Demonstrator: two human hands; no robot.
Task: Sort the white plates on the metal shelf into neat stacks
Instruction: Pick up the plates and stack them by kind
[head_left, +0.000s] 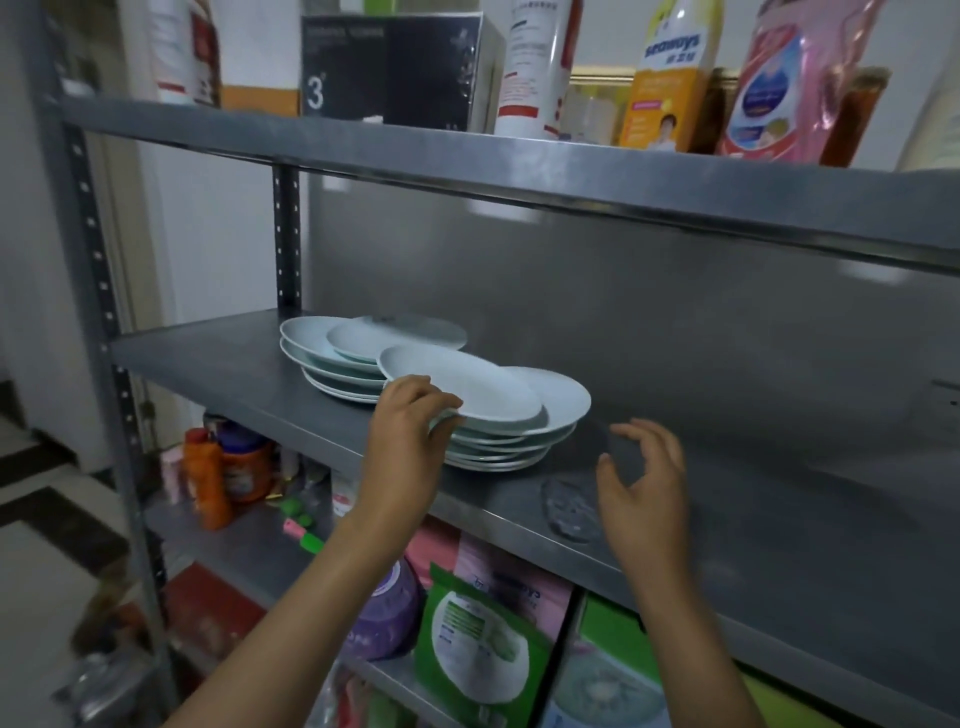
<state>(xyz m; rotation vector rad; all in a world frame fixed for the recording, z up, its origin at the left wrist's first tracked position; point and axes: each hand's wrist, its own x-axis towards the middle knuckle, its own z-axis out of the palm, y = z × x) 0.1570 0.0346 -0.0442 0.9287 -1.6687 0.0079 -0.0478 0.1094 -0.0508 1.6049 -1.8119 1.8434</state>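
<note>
Two untidy stacks of white plates stand on the middle metal shelf (218, 358). The back stack (332, 364) has a smaller plate (395, 335) lying askew on top. On the front stack (498, 447) the top plate (467, 384) is slid off-centre to the left. My left hand (410, 431) grips the near left rim of that top plate, thumb above and fingers under the rim. To the right of the front stack my right hand (644, 483) hovers over the shelf, fingers spread and loosely bent, holding nothing.
The upper shelf (519, 161) carries bottles, a dark box (395, 67) and a pink pouch (784, 78). Below, a lower shelf holds an orange bottle (208, 478), a purple bag and green packets (478, 639). A grey back panel closes the middle shelf behind the plates.
</note>
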